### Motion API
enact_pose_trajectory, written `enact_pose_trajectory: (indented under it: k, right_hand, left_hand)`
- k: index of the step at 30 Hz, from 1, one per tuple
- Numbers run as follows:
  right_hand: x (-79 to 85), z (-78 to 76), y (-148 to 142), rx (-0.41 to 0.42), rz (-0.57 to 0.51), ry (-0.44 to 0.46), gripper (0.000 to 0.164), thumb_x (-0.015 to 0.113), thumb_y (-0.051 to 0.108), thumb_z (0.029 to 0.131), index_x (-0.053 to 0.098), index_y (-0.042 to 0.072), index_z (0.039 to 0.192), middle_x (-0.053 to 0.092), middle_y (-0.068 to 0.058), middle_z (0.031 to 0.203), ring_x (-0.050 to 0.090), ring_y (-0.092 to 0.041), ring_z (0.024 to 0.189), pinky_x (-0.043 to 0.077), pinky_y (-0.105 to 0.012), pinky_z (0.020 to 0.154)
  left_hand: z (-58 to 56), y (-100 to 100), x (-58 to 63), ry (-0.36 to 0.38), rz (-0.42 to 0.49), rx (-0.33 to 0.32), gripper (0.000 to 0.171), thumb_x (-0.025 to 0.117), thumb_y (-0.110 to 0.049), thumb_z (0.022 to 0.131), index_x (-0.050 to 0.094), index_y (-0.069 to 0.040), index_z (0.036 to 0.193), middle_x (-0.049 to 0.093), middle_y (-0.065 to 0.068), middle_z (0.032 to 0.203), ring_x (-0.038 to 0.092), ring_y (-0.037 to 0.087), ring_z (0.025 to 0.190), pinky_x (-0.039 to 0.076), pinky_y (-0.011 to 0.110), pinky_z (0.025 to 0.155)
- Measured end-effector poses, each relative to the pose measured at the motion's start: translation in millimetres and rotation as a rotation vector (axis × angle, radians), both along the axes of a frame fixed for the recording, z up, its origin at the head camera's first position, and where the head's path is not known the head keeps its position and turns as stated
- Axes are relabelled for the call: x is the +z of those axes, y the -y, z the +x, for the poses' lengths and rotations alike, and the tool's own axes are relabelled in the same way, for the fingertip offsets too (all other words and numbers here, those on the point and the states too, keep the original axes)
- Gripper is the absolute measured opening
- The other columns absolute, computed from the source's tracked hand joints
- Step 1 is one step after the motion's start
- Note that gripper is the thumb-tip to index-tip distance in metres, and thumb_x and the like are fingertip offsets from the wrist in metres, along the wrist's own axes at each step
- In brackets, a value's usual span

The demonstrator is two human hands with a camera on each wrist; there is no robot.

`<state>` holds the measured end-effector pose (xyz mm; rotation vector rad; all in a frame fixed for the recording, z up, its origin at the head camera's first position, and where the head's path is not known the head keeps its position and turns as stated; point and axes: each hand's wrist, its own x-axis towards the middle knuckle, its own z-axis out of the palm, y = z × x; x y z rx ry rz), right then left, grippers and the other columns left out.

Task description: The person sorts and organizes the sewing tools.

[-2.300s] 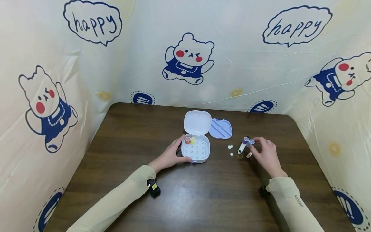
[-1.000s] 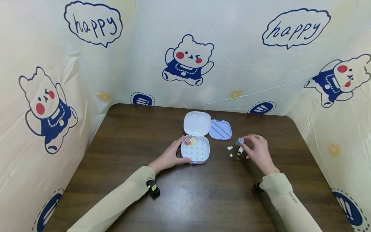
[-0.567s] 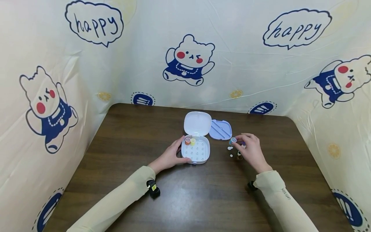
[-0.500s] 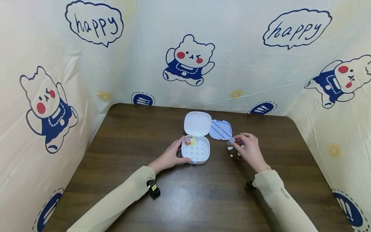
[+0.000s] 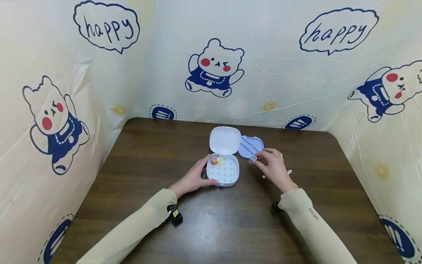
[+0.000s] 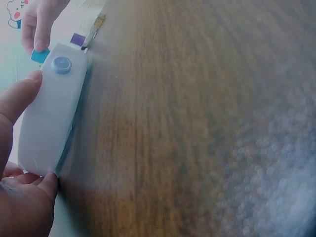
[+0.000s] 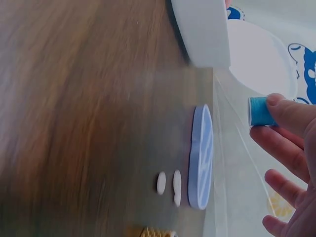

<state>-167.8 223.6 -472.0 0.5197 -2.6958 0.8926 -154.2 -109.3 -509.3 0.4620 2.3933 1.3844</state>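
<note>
A white sewing box (image 5: pixel 235 179) stands with its lid (image 5: pixel 225 140) raised and rows of small pegs inside. An orange thread spool (image 5: pixel 214 160) and a yellow thread spool (image 5: pixel 219 161) sit at its back left corner. My left hand (image 5: pixel 193 178) grips the box's left side, thumb at the front, as the left wrist view also shows. Between thumb and fingers, my right hand (image 5: pixel 274 168) pinches a blue thread spool (image 7: pixel 261 111), held in the air right of the box. The right hand's ring and little fingers are spread off the spool.
A periwinkle tray (image 5: pixel 251 141) lies behind the right hand, beside the lid. Small white oval pieces (image 7: pixel 161 182) lie near it. A purple thread spool (image 6: pixel 77 39) and a gold dimpled piece (image 7: pixel 155 232) are farther right. A printed curtain (image 5: pixel 263 73) surrounds the table.
The right hand has carried the blue spool leftward, from beside the purple spool to near the tray's front edge. The left hand keeps its hold on the box.
</note>
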Motion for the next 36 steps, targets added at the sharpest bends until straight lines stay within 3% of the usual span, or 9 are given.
enact_pose_trajectory:
  k: [12,28,36]
  right_hand:
    - [-0.4,-6.2,30,0.037,0.017,0.086,0.024,0.085,0.020,0.089,0.079,0.007,0.108,0.078,-0.008,0.099,0.050,-0.037,0.132,0.027,-0.061,0.117]
    - [-4.6,-10.5,55,0.059,0.017,0.098,0.019,0.084,0.018,0.090,0.080,0.010,0.107,0.080,-0.004,0.096,0.052,-0.035,0.131,0.027,-0.060,0.116]
    - [-9.3,-14.4,65,0.085,0.046,0.070,0.019,0.085,0.018,0.089,0.081,0.011,0.106,0.080,-0.002,0.092,0.054,-0.034,0.130,0.025,-0.060,0.119]
  left_hand:
    - [0.8,-1,1.2,-0.003,-0.012,0.003,0.113,0.088,-0.037,0.085,0.016,-0.009,0.168,0.023,0.017,0.170,0.034,0.030,0.153,0.035,0.044,0.122]
    - [1.5,-2,1.6,-0.003,-0.014,0.009,0.112,0.088,-0.034,0.086,0.016,-0.009,0.168,0.023,0.017,0.170,0.035,0.031,0.152,0.036,0.044,0.121]
    - [3.0,-2,5.1,-0.024,0.030,-0.008,0.109,0.088,-0.025,0.087,0.016,-0.003,0.166,0.025,0.021,0.168,0.035,0.032,0.152,0.034,0.045,0.122]
